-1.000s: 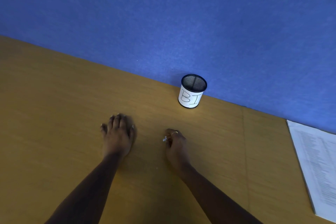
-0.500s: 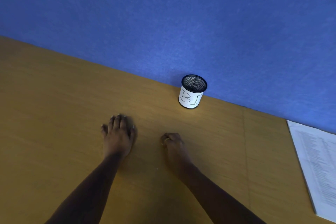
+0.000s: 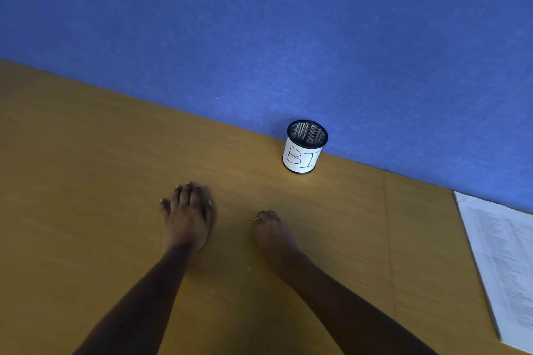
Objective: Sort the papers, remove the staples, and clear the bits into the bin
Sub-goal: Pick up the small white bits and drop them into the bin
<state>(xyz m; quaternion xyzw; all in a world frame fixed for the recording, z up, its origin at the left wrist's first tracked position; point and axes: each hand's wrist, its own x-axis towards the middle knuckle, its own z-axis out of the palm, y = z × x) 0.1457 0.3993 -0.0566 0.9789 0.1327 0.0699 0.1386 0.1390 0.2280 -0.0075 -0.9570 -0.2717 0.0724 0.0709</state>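
So the biggest thing in front of me is the blue felt-looking partition wall (image 3: 259, 23), which fills the whole top half. Under it is the tan wood-grain desk (image 3: 72, 181), running right up to the wall, with a thin seam line (image 3: 388, 239) crossing it over on my right

The stack of white printed paper sheets (image 3: 501, 268) lies flat at the far right edge of the desk, partly cut off by the frame and well apart from both hands. The print's too blurry to read

The bin is a small black mesh cup with a white paper label (image 3: 301, 157). It stands upright against the wall with "BI" showing in marker, and nothing sits between it and my hands, just bare desk. It's closer to my right hand than my left

My left hand (image 3: 187, 219) lies palm down on the desk, fingers straight and close together, holding nothing. My right hand (image 3: 271, 232) rests on the desk beside it with the fingers curled under, knuckles toward the bin. I honestly can't tell if anything's pinched in there, because the fingertips are hidden

There's a gold ring (image 3: 256, 219) on one right finger, and a tiny pale speck (image 3: 249, 268) on the desk between my forearms, too small to identify
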